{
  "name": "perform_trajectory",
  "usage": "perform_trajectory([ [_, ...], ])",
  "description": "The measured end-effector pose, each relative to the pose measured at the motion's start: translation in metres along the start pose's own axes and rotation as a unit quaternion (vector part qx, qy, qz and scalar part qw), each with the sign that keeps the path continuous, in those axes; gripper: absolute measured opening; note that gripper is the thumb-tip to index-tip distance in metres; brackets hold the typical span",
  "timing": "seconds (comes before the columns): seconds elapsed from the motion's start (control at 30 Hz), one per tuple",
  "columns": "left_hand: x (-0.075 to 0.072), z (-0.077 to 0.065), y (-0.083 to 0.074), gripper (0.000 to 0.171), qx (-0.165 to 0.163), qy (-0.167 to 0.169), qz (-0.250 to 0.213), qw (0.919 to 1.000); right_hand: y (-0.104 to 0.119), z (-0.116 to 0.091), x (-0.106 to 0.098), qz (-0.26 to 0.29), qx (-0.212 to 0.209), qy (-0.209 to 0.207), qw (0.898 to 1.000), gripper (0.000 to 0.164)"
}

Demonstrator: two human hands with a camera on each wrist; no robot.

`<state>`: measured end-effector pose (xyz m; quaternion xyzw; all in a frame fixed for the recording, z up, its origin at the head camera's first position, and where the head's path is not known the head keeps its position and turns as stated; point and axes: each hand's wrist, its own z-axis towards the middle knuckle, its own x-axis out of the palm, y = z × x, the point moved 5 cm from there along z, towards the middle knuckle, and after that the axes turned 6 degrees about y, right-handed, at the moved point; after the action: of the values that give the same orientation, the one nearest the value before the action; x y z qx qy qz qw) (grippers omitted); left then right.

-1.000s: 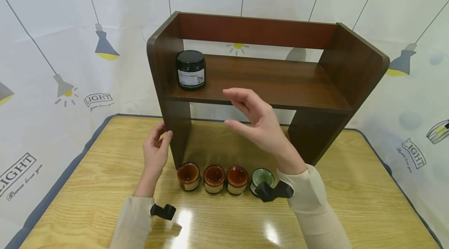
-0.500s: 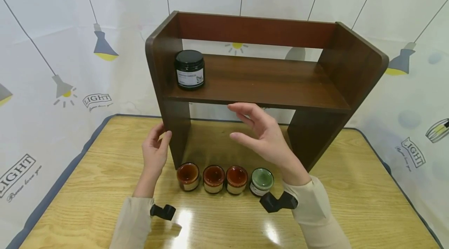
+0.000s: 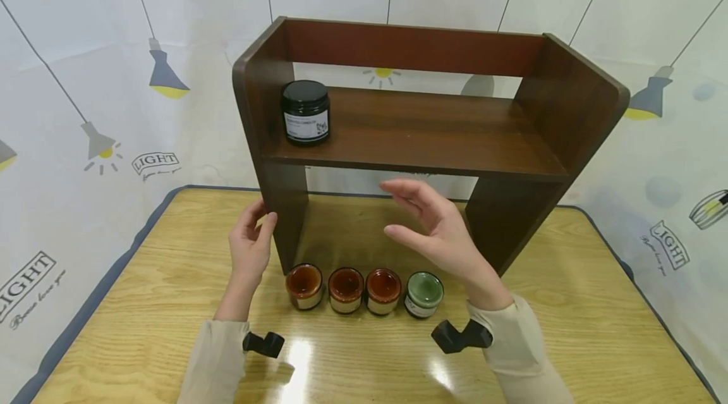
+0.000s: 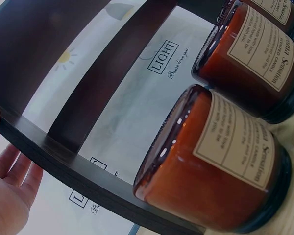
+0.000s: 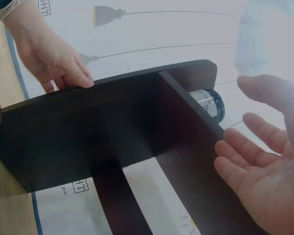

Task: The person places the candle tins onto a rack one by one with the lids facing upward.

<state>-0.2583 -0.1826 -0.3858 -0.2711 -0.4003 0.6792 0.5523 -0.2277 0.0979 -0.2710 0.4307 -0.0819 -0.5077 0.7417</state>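
My left hand (image 3: 249,246) holds the front edge of the left side panel of a dark brown wooden shelf (image 3: 432,132), thumb at the edge and fingers on the outer face. My right hand (image 3: 440,236) hovers before the lower compartment, fingers relaxed and apart, holding nothing. A black lidded candle jar (image 3: 307,113) with a white label stands at the left end of the upper board. Along the shelf's front on the table, an amber candle (image 3: 304,287), two reddish-brown candles (image 3: 345,290) and a green candle (image 3: 423,295) make a row. Amber glass (image 4: 225,161) fills much of the left wrist view.
The wooden table (image 3: 142,303) has a dark blue border along its back and sides. Behind it hangs a pale backdrop (image 3: 199,94) printed with lamps. Black camera mounts (image 3: 463,336) sit on both wrists.
My right hand has moved down and slightly right, away from the upper board. My left hand stays at the side panel, and the jar and candles have not moved.
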Motion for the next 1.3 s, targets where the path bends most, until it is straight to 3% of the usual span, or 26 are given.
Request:
perform_trajectory([
  [0.57,0.000,0.001,0.001,0.029,0.005,0.001,-0.002,1.0000,-0.015,-0.032,-0.014,-0.009,0.021,-0.013,1.000,0.046],
  [1.3,0.000,0.000,0.001,0.029,0.001,0.007,0.001,1.0000,-0.056,-0.093,-0.022,-0.028,0.145,-0.035,0.989,0.038],
])
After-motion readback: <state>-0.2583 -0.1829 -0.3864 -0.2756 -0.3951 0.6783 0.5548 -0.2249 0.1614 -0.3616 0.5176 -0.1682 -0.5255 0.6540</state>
